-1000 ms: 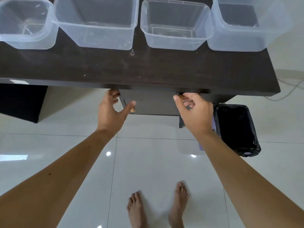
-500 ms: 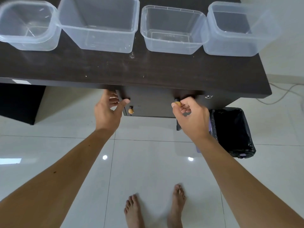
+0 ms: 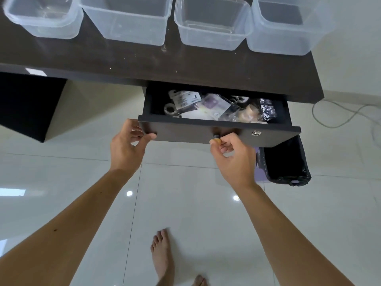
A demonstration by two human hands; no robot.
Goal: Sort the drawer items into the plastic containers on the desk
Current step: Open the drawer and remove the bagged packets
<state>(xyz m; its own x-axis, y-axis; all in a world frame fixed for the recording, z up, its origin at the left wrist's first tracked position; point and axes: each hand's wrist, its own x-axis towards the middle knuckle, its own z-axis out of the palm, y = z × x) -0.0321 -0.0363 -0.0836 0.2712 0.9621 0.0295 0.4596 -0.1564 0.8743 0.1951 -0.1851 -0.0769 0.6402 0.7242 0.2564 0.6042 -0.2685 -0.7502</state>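
Observation:
A dark drawer [image 3: 185, 131] stands pulled out from under the dark desk [image 3: 123, 58]. Inside lie several small items: plastic packets [image 3: 214, 106], metal ring parts [image 3: 170, 110] and a crinkled dark bag [image 3: 267, 110]. My left hand [image 3: 126, 149] grips the drawer front's left corner. My right hand [image 3: 233, 155] pinches the small wooden knob [image 3: 216, 140] on the drawer front. Several clear plastic containers stand in a row on the desk: a rounded one [image 3: 43, 19], a large one [image 3: 127, 23], a shallower one [image 3: 212, 27] and one at the right end [image 3: 284, 32].
A black-lined bin [image 3: 286, 162] stands on the floor under the desk's right end. A cable [image 3: 338, 118] lies on the white tiles at right. A dark desk panel [image 3: 28, 104] is at left. My bare feet [image 3: 162, 256] are on the glossy floor.
The drawer has slid out toward me, showing its contents. My left hand has taken hold of its left corner; my right hand keeps pinching the knob.

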